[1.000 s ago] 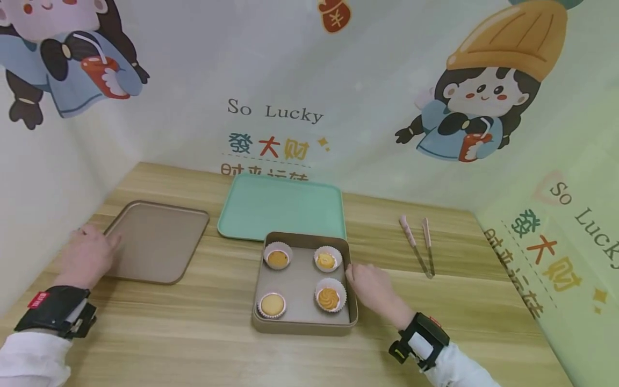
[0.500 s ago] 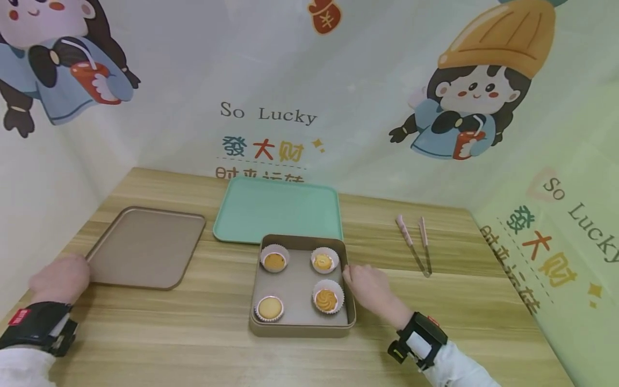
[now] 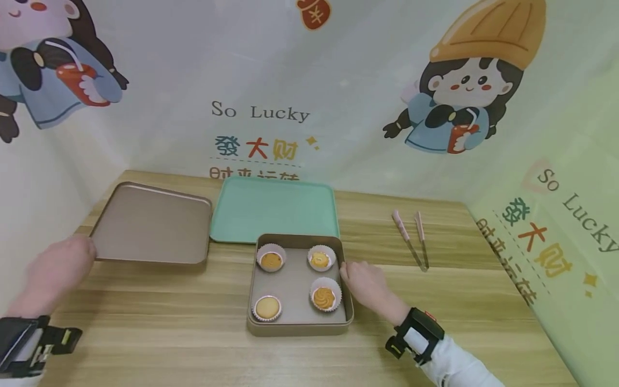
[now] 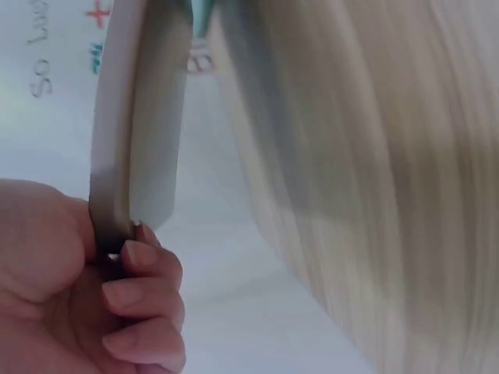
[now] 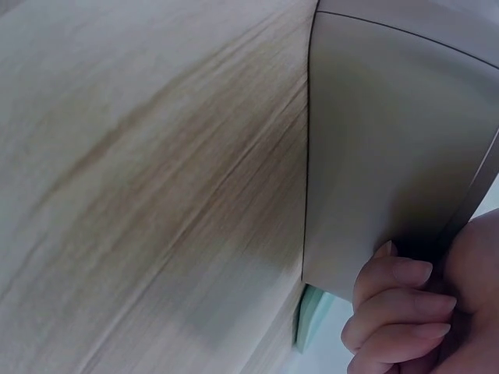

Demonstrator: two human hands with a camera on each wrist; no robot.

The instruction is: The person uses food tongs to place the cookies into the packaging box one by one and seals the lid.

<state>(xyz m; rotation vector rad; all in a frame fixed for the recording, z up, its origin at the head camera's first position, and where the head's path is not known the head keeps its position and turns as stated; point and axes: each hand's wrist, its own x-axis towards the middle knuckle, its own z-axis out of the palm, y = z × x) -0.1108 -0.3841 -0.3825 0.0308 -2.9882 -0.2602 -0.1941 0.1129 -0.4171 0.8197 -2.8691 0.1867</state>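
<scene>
My left hand point(image 3: 60, 274) grips the near left corner of a shallow brown lid point(image 3: 155, 223); the left wrist view shows the thumb and curled fingers at the lid's edge point(image 4: 113, 156), tilted above the table. At the middle, a brown rectangular tin point(image 3: 297, 329) stands uncovered. Inside it, cookies in white paper cups sit near the corners, among them a piped swirl cookie point(image 3: 323, 298) and a smooth round one point(image 3: 267, 307). My right hand point(image 3: 365, 285) holds the tin's right wall, its fingers curled against the outside point(image 5: 398, 300) in the right wrist view.
A mint green tray point(image 3: 275, 209) lies behind the tin, close to the lid's right edge. Tongs with pink handles point(image 3: 411, 239) rest at the right. A printed cloth backdrop point(image 3: 348, 97) rises along the back and sides of the wooden table point(image 3: 193, 344).
The left hand has gone from lying over the lid's left side to gripping its near left corner. The lid has risen off the table. The right hand stays at the tin.
</scene>
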